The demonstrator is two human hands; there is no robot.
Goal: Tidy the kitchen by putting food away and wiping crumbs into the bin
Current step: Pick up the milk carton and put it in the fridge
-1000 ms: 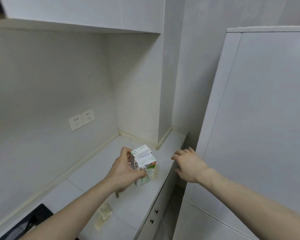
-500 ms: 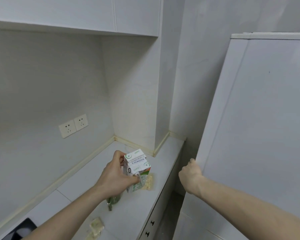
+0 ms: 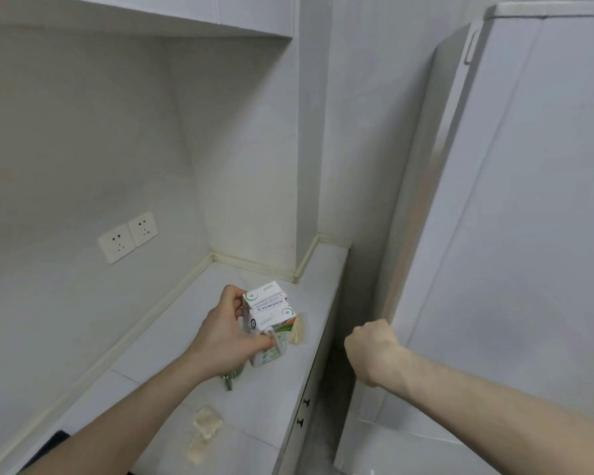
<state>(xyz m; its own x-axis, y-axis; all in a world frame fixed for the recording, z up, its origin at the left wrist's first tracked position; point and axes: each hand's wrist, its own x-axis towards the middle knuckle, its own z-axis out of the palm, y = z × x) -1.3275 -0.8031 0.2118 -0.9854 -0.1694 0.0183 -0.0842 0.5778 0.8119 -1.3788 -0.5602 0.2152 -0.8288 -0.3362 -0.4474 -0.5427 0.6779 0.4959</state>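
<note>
My left hand [image 3: 227, 334] grips a small white and green drink carton [image 3: 267, 320] with a straw, held just above the white counter [image 3: 172, 341]. My right hand [image 3: 371, 347] curls round the left edge of the white fridge door [image 3: 515, 234], which stands slightly ajar with a dark gap along its hinge-free side. A pale piece of food [image 3: 297, 329] lies on the counter right behind the carton. More pale food pieces [image 3: 206, 421] and crumbs [image 3: 197, 452] lie nearer to me on the counter.
A small greenish object [image 3: 232, 377] peeks out under my left wrist. Drawer fronts with dark knobs [image 3: 306, 402] run below the counter edge. Two wall sockets [image 3: 127, 234] sit on the left wall. Upper cabinets [image 3: 186, 8] hang overhead. A narrow gap separates counter and fridge.
My right hand went from open near the fridge to gripping the door edge, and the door has swung slightly open. My left hand keeps holding the carton.
</note>
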